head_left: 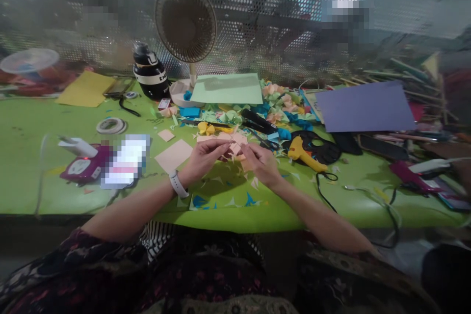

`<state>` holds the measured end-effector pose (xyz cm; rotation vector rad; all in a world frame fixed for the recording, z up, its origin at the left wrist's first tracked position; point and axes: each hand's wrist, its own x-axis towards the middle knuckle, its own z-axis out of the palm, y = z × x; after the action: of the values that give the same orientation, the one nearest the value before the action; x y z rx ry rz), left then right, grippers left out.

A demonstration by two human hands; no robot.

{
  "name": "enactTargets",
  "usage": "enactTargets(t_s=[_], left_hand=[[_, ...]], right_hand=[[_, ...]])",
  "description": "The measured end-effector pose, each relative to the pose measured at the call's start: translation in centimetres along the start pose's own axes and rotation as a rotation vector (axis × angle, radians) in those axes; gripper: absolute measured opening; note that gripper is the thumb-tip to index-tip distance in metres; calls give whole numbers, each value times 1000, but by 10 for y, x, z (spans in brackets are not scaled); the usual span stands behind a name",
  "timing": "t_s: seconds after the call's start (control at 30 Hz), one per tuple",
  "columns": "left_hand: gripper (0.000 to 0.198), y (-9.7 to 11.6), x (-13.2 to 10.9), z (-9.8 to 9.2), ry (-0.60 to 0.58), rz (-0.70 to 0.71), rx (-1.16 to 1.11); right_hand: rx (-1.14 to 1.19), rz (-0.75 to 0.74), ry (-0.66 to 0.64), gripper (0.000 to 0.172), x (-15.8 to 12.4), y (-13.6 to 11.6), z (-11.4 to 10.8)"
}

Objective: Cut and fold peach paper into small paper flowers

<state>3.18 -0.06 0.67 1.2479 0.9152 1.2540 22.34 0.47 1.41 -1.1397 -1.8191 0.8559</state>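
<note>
My left hand (pixel 204 157) and my right hand (pixel 262 163) meet over the middle of the table, fingertips pinched. Between them is a small piece of peach paper (pixel 236 147), held from both sides; its exact shape is blurred. More peach paper lies just behind and beneath the fingers. A square peach sheet (pixel 174 155) lies flat to the left of my left hand, with a smaller square (pixel 166 135) behind it. Beyond the hands are a yellow-handled tool (pixel 206 128) and a black stapler-like tool (pixel 259 121). Paper scraps (pixel 231 201) in white and blue litter the near side.
A yellow glue gun (pixel 305 153) rests right of my right hand, its cord trailing forward. At the back stand a fan (pixel 186 22) and a black bottle (pixel 150 78). Leftward lie a tape roll (pixel 111 126), a lit phone (pixel 127 162) and a purple power strip (pixel 86 164).
</note>
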Motion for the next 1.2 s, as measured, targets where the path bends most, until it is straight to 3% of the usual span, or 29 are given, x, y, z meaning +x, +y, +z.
enactTargets(t_s=[0.77,1.2], left_hand=[[29,0,-2,-1,-68,-25,-55],[27,-2,-1,-1,-69,4,-61]], right_hand=[[-104,-177,-116,37,4,0,-9],[-130,-266,-126,37,5,5,-8]])
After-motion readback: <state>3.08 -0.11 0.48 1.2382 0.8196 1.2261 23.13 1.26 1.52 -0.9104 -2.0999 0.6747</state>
